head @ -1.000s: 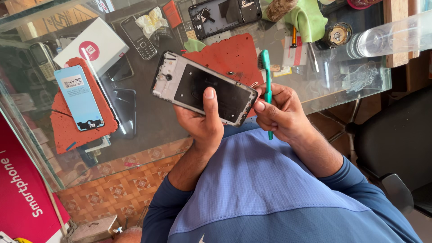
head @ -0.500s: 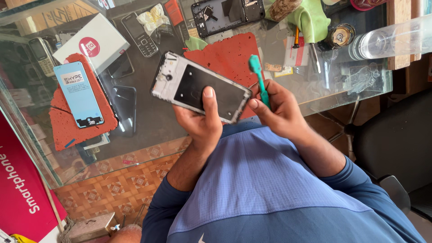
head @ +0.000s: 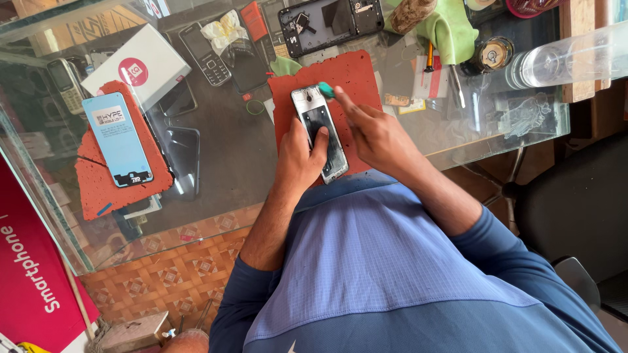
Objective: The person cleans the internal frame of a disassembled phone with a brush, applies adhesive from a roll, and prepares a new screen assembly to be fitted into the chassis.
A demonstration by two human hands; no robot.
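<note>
A: Holding the silver-framed phone chassis with dark inner panel [head: 320, 134] flat on the red rubber mat [head: 356, 78], near the surface's front edge. Left hand [head: 297, 160] clamped on its lower half.

B: Right hand [head: 376, 134]?

A: Closed on a teal-headed brush [head: 326, 89] at the chassis top.

B: Risk?

A: Bristles snagging exposed parts; chassis looks stripped, no screen.

Opened phone frame [head: 320, 131] lies on the work mat [head: 356, 82] near the tabletop [head: 222, 170] front edge, left hand [head: 302, 157] on its near end, right hand [head: 376, 134] just right of it with the brush [head: 326, 89] at its far end. Behind the mat: a phone back housing [head: 330, 19]; well left of the mat, a boxed screen part [head: 118, 137] on a second mat [head: 98, 189], a keypad phone [head: 206, 53] between. Right of the mat, a cloth [head: 451, 33] and a bottle [head: 562, 59] on its side.
</note>
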